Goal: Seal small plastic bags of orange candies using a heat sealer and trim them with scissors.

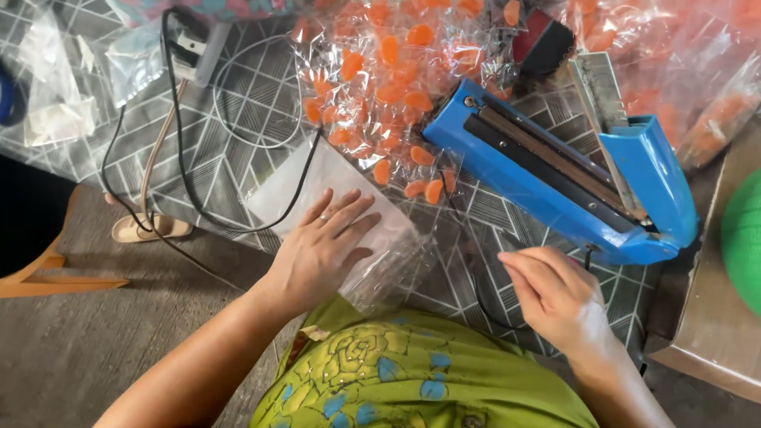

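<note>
Many sealed candy packets [396, 79] lie far; left hand [321, 250] flat on empty bags [333, 190], right hand [555, 297] loosely curled, holding nothing, near the open sealer [555, 170].

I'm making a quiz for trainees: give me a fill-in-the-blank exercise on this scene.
1. The left hand lies flat on a stack of clear ____.
2. The sealer beyond the right hand is ____ in colour.
3. The sealer's arm is ____, not pressed down.
4. The candies in the clear wrappers are ____.

Missing words: bags; blue; raised; orange
</note>
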